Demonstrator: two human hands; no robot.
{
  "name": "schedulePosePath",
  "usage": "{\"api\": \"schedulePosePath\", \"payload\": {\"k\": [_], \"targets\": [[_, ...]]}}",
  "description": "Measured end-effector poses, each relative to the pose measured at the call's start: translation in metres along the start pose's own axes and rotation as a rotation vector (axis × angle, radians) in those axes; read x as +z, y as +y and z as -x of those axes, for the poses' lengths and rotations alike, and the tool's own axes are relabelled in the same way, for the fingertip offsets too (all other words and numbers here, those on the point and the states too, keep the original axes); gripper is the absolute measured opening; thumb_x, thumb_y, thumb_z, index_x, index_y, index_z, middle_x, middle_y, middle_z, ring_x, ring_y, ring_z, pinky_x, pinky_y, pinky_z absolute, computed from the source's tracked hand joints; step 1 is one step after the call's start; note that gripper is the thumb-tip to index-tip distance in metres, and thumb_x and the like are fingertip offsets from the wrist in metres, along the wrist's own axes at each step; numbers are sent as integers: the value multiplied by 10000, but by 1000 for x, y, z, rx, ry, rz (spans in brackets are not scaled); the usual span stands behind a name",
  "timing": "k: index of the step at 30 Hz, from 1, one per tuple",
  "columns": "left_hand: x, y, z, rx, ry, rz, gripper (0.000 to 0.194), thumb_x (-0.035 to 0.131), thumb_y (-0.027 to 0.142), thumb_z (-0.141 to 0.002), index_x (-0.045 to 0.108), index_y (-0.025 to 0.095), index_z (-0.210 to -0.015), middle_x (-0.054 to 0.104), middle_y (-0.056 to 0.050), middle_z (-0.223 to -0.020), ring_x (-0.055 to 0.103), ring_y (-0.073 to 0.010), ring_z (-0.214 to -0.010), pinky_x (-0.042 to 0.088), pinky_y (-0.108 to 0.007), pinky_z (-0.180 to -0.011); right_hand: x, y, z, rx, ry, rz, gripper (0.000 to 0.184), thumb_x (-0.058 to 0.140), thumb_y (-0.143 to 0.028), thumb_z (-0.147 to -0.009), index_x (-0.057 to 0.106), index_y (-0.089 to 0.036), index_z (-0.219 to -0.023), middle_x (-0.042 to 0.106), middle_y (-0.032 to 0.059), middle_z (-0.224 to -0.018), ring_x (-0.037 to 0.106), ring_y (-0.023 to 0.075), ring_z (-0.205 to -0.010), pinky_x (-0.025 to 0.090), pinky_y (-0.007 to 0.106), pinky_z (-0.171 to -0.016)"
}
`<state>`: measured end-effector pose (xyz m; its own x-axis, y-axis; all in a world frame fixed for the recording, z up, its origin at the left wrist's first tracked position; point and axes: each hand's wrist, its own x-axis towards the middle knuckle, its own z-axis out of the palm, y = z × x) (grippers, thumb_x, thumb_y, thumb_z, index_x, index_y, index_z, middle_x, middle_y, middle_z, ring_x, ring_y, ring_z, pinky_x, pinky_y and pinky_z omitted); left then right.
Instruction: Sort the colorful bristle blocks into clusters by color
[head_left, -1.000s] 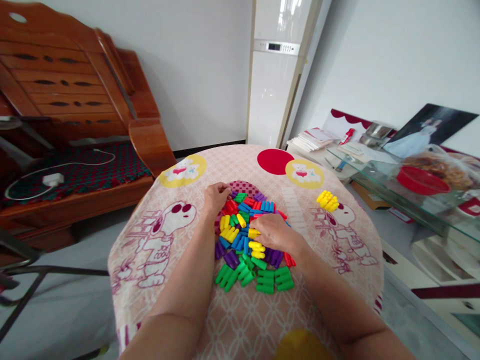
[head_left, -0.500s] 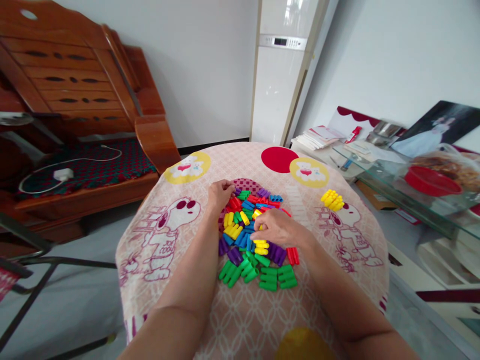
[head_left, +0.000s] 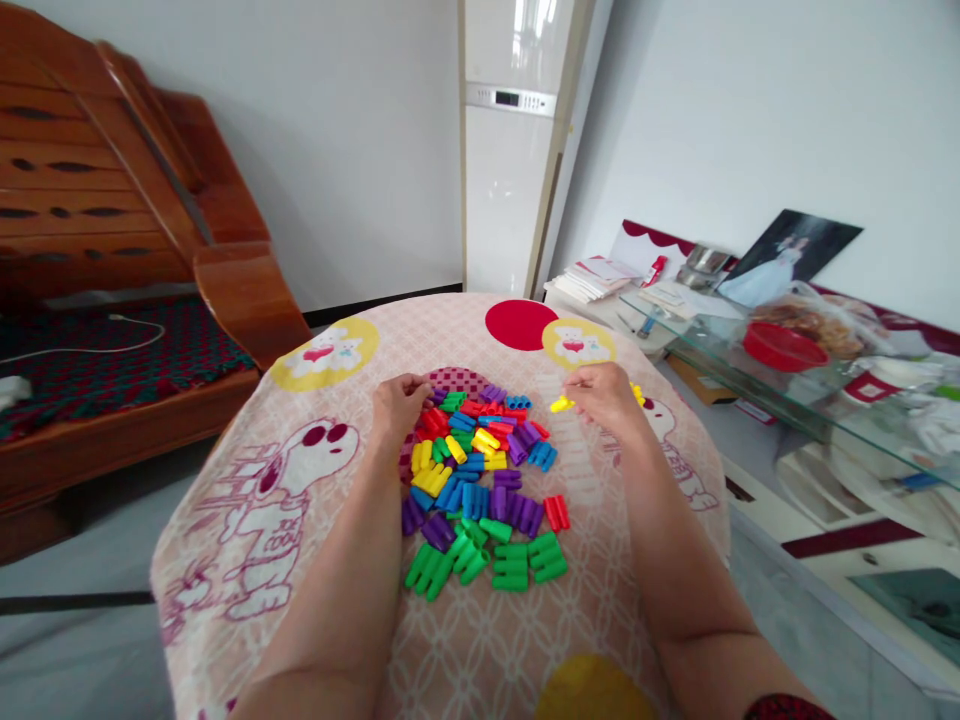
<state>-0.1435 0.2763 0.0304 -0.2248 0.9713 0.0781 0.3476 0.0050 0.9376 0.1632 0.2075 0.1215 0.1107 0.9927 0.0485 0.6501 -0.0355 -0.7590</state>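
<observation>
A heap of coloured plastic pegs (head_left: 480, 480), red, blue, yellow, green and purple, lies in the middle of a round table covered by a pink cartoon-print cloth (head_left: 300, 480). My left hand (head_left: 401, 402) rests curled at the heap's far left edge, fingers closed against the pegs. My right hand (head_left: 604, 395) is lifted over the table's right side and pinches a yellow peg (head_left: 559, 404). A small group of yellow pegs (head_left: 637, 392) peeks out just behind that hand, mostly hidden.
A wooden bench (head_left: 135, 250) with a dark checked cushion stands to the left. A tall white cabinet unit (head_left: 514, 140) stands behind the table. A glass-topped low table (head_left: 787, 370) on the right carries papers, a red bowl (head_left: 784, 345) and a photo.
My right hand has left the heap and moved right and away with a yellow peg, toward the separate yellow group. The left hand has stayed put. The view has swung right.
</observation>
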Motion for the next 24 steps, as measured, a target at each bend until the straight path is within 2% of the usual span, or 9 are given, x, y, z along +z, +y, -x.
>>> {"api": "schedulePosePath", "payload": {"k": [2,4,7,10,15,20,24], "targets": [[0,1,1,-6,-10,9,159,597,250,-737,704,164,-816,725,-27,-672,693,-166,-606,517,-212,-549,-24,17,-6,165,154,5,131,605,-189,-762,720,-134,-794,558,-27,-438,524,122,-368,388,193,-389],[0,3,1,-2,-14,2,152,596,248,-734,698,165,-809,720,-25,-665,691,-168,-606,503,-208,-531,-43,35,-10,264,245,22,106,605,-154,-769,706,-122,-777,541,-18,-406,539,135,-358,416,197,-382],[1,4,3,2,-15,-27,140,602,248,-729,696,168,-796,715,-20,-654,690,-166,-612,497,-206,-537,-60,58,-14,408,237,67,81,600,-109,-789,676,-111,-760,532,-4,-388,549,150,-349,453,215,-389],[1,4,4,2,-23,-37,135,601,250,-732,695,172,-789,706,-14,-640,685,-163,-614,498,-205,-549,-62,76,-19,516,166,104,106,561,-81,-810,656,-100,-765,549,22,-402,570,170,-364,480,237,-405],[1,-1,2,19,-15,-58,145,605,259,-731,698,176,-805,710,-14,-664,686,-162,-623,497,-205,-552,-54,91,-27,591,102,129,162,506,-92,-815,652,-92,-745,572,55,-432,608,207,-410,516,277,-435],[2,-3,0,24,-16,-85,162,606,277,-741,708,178,-818,731,-30,-710,698,-171,-657,504,-208,-562,-50,98,-30,600,105,115,243,475,-153,-820,661,-122,-666,579,78,-420,624,230,-428,519,301,-453],[0,-1,2,17,-22,-60,160,602,270,-749,705,167,-815,731,-33,-704,692,-165,-633,510,-210,-558,-51,101,-27,544,158,146,256,515,-224,-814,662,-140,-622,559,89,-383,579,215,-371,469,289,-427]]}}
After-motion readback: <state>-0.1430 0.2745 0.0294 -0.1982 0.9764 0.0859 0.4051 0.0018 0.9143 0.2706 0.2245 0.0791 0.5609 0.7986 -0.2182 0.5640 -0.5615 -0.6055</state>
